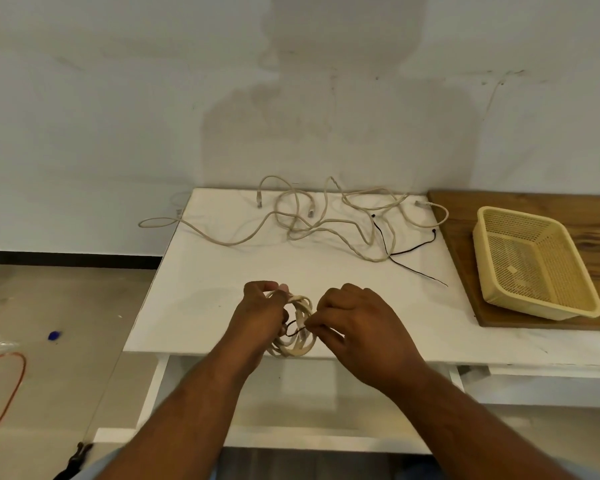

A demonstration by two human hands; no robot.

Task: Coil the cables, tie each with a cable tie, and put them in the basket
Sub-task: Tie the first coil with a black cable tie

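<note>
My left hand (262,311) grips a coiled beige cable (300,327) above the near edge of the white table (222,289). My right hand (352,322) pinches a thin black cable tie (294,328) that loops around the coil. Loose beige cables (326,223) lie tangled across the table's far side, with two more black cable ties (404,252) among them. An empty yellow mesh basket (534,265) sits at the right on a wooden board (465,271).
One loose cable loops off the table's far left edge (156,222). An orange cord (11,382) and a blue scrap (54,336) lie on the floor at the left. A wall stands directly behind the table.
</note>
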